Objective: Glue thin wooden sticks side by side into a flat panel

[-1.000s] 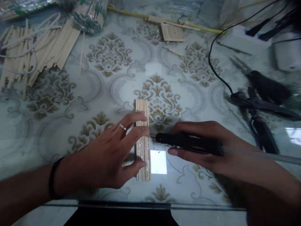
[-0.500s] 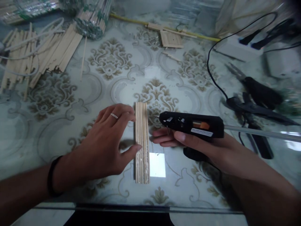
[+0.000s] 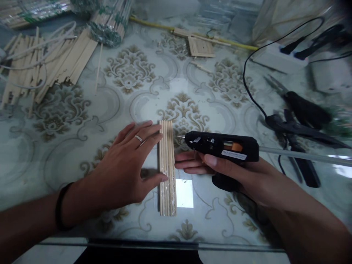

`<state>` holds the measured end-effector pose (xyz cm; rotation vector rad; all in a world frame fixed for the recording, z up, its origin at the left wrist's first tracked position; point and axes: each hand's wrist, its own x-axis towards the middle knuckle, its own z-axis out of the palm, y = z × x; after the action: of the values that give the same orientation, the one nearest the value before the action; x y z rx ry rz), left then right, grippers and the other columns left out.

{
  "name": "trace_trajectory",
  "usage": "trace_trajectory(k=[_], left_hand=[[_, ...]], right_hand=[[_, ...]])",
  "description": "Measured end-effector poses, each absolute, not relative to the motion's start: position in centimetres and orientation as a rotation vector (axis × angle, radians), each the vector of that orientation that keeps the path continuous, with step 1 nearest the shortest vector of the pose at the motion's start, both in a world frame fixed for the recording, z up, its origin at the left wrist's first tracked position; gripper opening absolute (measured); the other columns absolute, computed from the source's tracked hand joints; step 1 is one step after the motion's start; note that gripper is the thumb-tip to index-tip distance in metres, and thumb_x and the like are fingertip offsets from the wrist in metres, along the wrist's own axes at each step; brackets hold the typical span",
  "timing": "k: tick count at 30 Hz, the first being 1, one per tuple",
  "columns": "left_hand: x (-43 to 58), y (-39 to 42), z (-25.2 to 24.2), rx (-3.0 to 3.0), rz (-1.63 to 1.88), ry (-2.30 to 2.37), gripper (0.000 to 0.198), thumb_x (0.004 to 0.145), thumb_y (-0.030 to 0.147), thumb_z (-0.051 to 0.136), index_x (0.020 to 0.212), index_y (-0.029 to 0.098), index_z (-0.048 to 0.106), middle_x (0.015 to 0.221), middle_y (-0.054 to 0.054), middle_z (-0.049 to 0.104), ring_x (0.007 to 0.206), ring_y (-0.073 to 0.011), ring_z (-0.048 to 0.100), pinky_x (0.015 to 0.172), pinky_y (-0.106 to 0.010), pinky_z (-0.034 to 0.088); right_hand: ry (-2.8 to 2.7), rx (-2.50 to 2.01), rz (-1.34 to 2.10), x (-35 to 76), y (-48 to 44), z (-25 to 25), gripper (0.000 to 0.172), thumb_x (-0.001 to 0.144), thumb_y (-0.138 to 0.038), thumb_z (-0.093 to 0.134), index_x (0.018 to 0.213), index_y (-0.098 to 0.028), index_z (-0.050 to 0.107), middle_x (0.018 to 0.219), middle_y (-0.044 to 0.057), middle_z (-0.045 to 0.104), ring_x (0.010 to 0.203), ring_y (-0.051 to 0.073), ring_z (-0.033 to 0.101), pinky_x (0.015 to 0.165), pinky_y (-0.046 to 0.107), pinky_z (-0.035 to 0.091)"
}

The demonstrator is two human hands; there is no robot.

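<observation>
A narrow panel of thin wooden sticks (image 3: 167,157) laid side by side lies lengthwise in front of me. Shiny glue streaks mark its nearer half. My left hand (image 3: 134,161), wearing a ring, rests at the panel's left side with its fingers spread. Its fingertips touch the left edge towards the far end, and the thumb lies on top near the middle. In my right hand (image 3: 231,170) is a black hot glue gun (image 3: 220,145), held sideways with its metal nozzle pointing left, just off the panel's right edge. Some right fingers extend beneath the gun, close to the panel.
Loose wooden sticks (image 3: 66,62) and a white cable lie at the left, beside plastic-wrapped bundles (image 3: 110,25). A small stick square (image 3: 201,47) sits at the back near a yellow rod. Pliers (image 3: 305,106), a black cord and a white power strip (image 3: 280,57) are at the right.
My left fingers have straightened and come onto the panel's left edge. The glue gun has shifted slightly left, its nozzle closer to the panel.
</observation>
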<state>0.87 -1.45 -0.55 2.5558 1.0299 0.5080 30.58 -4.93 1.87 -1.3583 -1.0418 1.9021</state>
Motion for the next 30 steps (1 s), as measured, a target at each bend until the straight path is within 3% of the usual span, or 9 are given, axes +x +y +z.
trace_trajectory(k=[6,12,21,30], left_hand=[[0.9,-1.3,-0.6,2.544,0.534,1.021,0.077,0.094,0.042,0.096,0.157,0.013,0.063,0.172,-0.026,0.067,0.168,-0.0441,0.06,0.146,-0.068,0.042],[1.0,-1.4,-0.7,2.533,0.561,1.04,0.08,0.089,0.037,0.103,0.155,0.012,0.064,0.172,-0.025,0.068,0.168,-0.0432,0.06,0.146,-0.064,0.042],[0.8,-1.2,-0.5,2.595,0.499,1.022,0.086,0.091,0.047,0.102,0.158,0.013,0.061,0.172,-0.024,0.067,0.167,-0.0424,0.061,0.145,-0.062,0.043],[0.9,-1.7,-0.2,2.605,0.383,1.004,0.119,0.074,0.063,0.11,0.164,0.012,0.051,0.179,-0.029,0.057,0.173,-0.0489,0.05,0.15,-0.069,0.034]], right_hand=[[-1.062,-1.338,1.906,30.8,-5.0,1.8,0.038,0.103,-0.062,0.091,0.126,-0.033,0.097,0.142,0.012,0.092,0.129,0.036,0.09,0.121,0.052,0.071],[-1.087,-1.357,1.875,30.6,-4.9,1.8,0.042,0.1,-0.067,0.093,0.122,-0.032,0.098,0.133,0.011,0.095,0.124,0.036,0.092,0.117,0.052,0.073],[-1.107,-1.36,1.952,30.9,-4.9,2.6,0.042,0.096,-0.072,0.093,0.126,-0.042,0.096,0.121,0.007,0.097,0.113,0.032,0.095,0.107,0.05,0.078],[-1.107,-1.297,2.06,30.8,-5.1,3.2,0.04,0.102,-0.066,0.09,0.126,-0.035,0.096,0.131,0.008,0.095,0.117,0.031,0.094,0.101,0.041,0.079]])
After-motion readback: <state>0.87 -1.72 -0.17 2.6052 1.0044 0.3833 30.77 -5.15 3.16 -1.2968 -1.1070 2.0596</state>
